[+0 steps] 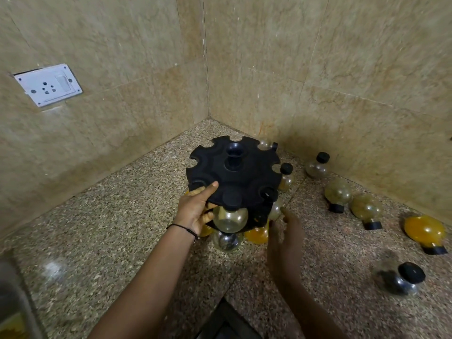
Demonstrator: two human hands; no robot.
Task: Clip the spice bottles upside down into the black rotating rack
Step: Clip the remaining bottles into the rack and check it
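Being pinched at its rim by the left hand, likely against turning, the black notched plastic rack is stood in the corner of the speckled granite counter, the empty right hand held slack beside it, round glass spice bottles scattered nearby.

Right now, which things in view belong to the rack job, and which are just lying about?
Belongs:
black rotating rack, gripped by the left hand
clear bottle clipped in it
loose spice bottles on the counter to its right, such as the yellow bottle
right hand, blurred

Lying about:
wall socket
blurred metal object, bottom left
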